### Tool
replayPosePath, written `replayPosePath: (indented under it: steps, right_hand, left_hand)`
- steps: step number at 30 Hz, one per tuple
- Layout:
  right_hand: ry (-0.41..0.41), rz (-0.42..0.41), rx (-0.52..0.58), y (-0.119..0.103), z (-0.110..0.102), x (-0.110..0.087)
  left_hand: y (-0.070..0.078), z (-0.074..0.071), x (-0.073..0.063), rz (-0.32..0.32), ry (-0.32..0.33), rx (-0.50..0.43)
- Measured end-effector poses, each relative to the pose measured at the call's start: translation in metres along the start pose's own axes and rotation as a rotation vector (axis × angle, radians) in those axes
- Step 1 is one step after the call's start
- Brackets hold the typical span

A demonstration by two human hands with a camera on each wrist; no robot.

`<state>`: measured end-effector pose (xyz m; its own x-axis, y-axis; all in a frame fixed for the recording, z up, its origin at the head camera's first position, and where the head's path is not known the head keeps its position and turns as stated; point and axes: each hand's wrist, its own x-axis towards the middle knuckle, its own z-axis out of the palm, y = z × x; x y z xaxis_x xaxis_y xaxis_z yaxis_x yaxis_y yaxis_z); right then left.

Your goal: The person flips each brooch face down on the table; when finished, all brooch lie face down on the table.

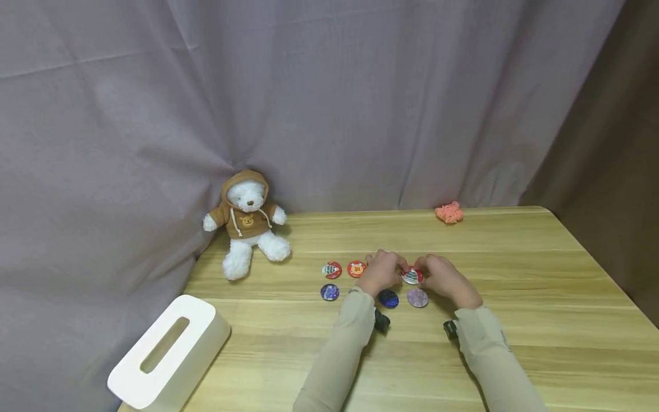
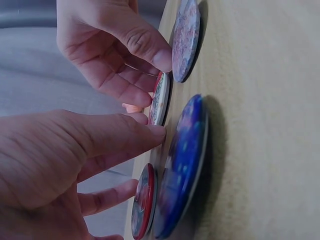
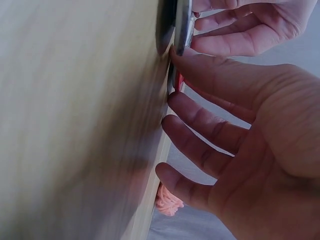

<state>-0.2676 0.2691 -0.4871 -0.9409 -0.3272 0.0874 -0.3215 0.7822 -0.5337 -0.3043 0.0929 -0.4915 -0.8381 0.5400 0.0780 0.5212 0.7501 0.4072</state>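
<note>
In the head view a round red badge with a green-and-white tree [image 1: 412, 276] lies on the table between my two hands. My left hand [image 1: 381, 271] pinches its left edge, thumb and forefinger at the rim in the left wrist view. My right hand [image 1: 445, 280] holds the opposite edge with thumb and fingertips. Just nearer lie a dark blue badge [image 1: 388, 298] and a lilac badge [image 1: 417, 297]. Left of my hands are a red-and-green badge [image 1: 332, 270], a red badge with an orange figure [image 1: 356, 269] and a purple-blue badge [image 1: 329, 292]. My left hand and sleeve hide part of the rows.
A white teddy bear in a brown hoodie [image 1: 249, 223] sits at the table's back left. Nearer on the left stands a white tissue box [image 1: 172, 349] with a slot on top. A coral-pink bundle [image 1: 449, 213] lies by the back edge, before a grey curtain [image 1: 329, 103].
</note>
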Motion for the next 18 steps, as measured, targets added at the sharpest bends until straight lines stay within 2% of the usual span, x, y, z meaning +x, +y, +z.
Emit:
replayPosePath:
  steps: [10, 18]
  right_hand:
    - [-0.02, -0.022, 0.012, -0.0011, -0.0004, 0.0013]
    - [-0.029, -0.024, 0.041, -0.0026, -0.0056, -0.0022]
  left_hand:
    - [-0.0024, 0.0005, -0.0005, 0.015, 0.01, 0.005]
    - [-0.0052, -0.0044, -0.0015, 0.026, 0.006, -0.045]
